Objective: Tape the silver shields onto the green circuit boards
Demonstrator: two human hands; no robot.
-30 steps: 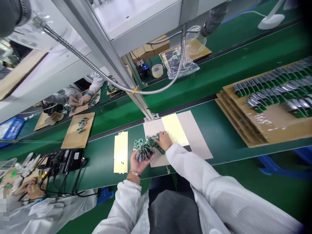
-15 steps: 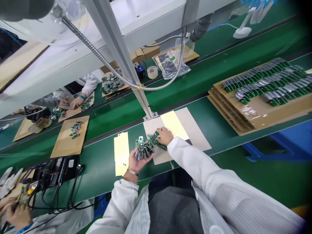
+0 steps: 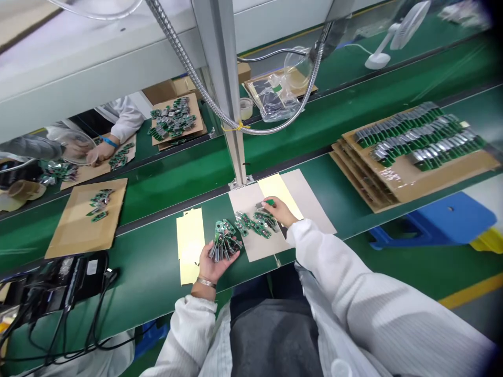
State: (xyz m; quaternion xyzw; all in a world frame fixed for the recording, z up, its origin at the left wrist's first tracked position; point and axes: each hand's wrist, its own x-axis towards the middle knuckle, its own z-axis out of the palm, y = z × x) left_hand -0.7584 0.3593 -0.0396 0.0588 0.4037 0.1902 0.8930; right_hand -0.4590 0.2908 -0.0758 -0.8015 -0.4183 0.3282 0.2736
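My left hand (image 3: 214,263) holds a fanned bunch of small green circuit boards with silvery metal parts (image 3: 225,245), just left of a pale grey sheet (image 3: 257,253). Several more boards (image 3: 257,226) lie loose on that sheet. Over its right part, my right hand (image 3: 281,210) pinches a single small board (image 3: 269,202) between thumb and fingers. A yellow sheet (image 3: 277,183) lies under and behind the right hand. To the left of my left hand is another yellow sheet (image 3: 190,246) on the green table.
Stacked cardboard trays (image 3: 428,180) with rows of boards stand right. Cardboard with a few boards (image 3: 84,230) lies left, near black devices and cables (image 3: 78,283). A metal post (image 3: 231,125) rises ahead. Across the belt, a person's hands (image 3: 100,151) handle boards.
My right hand has lifted from the loose boards and moved right with one board in its fingers. The bunch stays in my left hand. The camera view has shifted.
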